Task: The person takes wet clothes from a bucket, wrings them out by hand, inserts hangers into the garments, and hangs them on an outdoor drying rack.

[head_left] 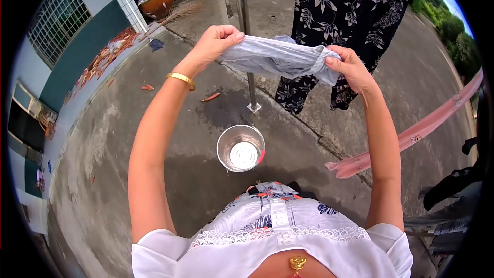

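A light grey garment [278,55], thin and bunched in folds, is stretched between my two hands at chest height or above; its exact kind cannot be made out. My left hand [218,41], with a gold bangle at the wrist, pinches one end between thumb and fingers. At the other end, my right hand [351,69] is closed on the cloth, thumb on top. Below them on the concrete stands a metal bucket [225,150] with nothing visible inside. Black trousers with a pale leaf print [350,15] hang just beyond my right hand.
A steel pole [251,90] rises from the ground behind the garment. Pink cloth [411,136] hangs at right, near dark hanging clothes [453,188]. Wet concrete [226,110] surrounds the pole base. Brown sticks [105,56] lie along the wall, near a plant pot [158,4].
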`<action>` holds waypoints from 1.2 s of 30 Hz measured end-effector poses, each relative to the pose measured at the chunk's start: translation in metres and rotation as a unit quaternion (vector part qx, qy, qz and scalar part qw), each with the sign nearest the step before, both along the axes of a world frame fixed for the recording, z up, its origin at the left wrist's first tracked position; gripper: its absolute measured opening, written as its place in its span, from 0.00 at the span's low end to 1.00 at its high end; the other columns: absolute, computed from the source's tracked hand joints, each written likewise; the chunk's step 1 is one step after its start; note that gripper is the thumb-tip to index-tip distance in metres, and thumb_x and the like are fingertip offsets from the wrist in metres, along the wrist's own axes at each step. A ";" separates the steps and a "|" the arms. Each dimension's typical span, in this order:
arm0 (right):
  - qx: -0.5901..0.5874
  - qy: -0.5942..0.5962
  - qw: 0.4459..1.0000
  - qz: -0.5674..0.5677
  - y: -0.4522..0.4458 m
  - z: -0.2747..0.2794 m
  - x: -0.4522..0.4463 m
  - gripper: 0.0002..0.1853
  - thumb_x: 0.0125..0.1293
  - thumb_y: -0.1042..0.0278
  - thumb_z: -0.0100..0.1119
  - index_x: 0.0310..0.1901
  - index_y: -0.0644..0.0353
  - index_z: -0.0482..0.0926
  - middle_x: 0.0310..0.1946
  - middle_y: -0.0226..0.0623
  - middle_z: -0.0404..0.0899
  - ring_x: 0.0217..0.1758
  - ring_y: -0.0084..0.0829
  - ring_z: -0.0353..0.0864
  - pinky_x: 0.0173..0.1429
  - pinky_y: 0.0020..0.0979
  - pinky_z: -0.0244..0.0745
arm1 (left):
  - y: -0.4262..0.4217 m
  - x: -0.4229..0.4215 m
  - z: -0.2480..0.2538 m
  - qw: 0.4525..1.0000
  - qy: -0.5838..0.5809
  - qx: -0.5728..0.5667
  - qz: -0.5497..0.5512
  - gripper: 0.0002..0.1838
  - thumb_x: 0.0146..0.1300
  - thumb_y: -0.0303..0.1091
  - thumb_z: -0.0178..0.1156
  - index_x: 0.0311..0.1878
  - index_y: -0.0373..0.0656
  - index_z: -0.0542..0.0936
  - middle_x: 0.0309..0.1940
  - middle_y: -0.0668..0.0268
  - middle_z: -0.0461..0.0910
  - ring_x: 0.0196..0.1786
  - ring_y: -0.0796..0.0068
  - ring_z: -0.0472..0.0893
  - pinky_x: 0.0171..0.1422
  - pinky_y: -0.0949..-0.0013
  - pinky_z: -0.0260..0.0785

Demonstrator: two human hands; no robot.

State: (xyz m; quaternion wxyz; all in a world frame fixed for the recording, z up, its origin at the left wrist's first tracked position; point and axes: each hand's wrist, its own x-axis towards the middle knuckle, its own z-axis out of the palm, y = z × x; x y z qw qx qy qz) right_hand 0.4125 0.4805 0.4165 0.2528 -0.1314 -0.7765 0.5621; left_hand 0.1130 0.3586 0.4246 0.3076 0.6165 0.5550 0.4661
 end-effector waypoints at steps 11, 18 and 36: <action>-0.112 0.055 0.992 -0.022 -0.008 0.037 -0.083 0.13 0.60 0.59 0.54 0.37 0.62 0.73 0.26 0.26 0.75 0.26 0.14 0.73 0.30 0.19 0.70 | -0.012 0.089 -0.059 0.845 -0.462 -0.162 -0.216 0.24 0.60 0.55 0.47 0.47 0.43 0.72 0.41 0.69 0.75 0.42 0.82 0.73 0.43 0.76 0.66; -0.019 -0.050 0.997 -0.054 0.047 0.061 -0.019 0.14 0.56 0.59 0.59 0.34 0.63 0.75 0.27 0.28 0.76 0.28 0.15 0.74 0.34 0.18 0.70 | 0.010 0.020 -0.005 0.938 -0.305 -0.050 -0.154 0.14 0.60 0.40 0.54 0.43 0.40 0.76 0.36 0.71 0.79 0.38 0.84 0.76 0.44 0.76 0.68; -0.024 0.268 0.939 -0.213 0.113 0.168 0.007 0.11 0.61 0.68 0.50 0.40 0.67 0.72 0.32 0.37 0.74 0.34 0.24 0.76 0.39 0.22 0.74 | 0.069 0.047 0.123 0.916 -0.173 -0.208 -0.297 0.15 0.59 0.37 0.55 0.45 0.38 0.73 0.38 0.70 0.77 0.41 0.82 0.75 0.48 0.74 0.67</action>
